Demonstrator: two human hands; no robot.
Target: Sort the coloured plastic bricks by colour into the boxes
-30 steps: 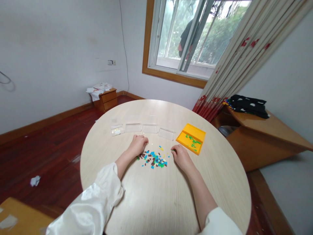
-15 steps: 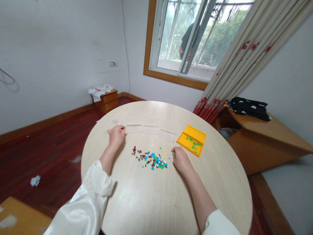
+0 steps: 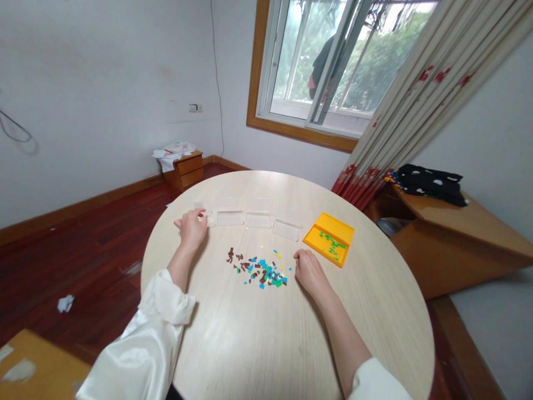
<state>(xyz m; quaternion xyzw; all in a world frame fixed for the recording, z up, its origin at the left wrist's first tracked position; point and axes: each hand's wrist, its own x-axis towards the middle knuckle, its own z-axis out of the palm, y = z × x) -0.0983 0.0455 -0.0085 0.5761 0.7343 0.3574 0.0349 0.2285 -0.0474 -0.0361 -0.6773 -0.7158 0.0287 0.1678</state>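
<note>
No label, brand, number or sign can be read, either on the open yellow plastic case [image 3: 336, 225] at right or the loose white papers [image 3: 178, 148] at far left.

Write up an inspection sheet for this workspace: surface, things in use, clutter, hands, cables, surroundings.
Surface: round, pale table.
Things in use: loose brown, blue, green and yellow bricks mid-table; open yellow box with green pieces in its near half; three clear boxes in a row.
Clutter: crumpled paper on the floor.
Grips: left hand at the row's left end, contact unclear; right hand beside the bricks, fingertips together, apparently on a small piece.
Cables: one hanging cable, one looped cable, both on walls.
Surroundings: window, curtain, small drawer cabinet.
</note>
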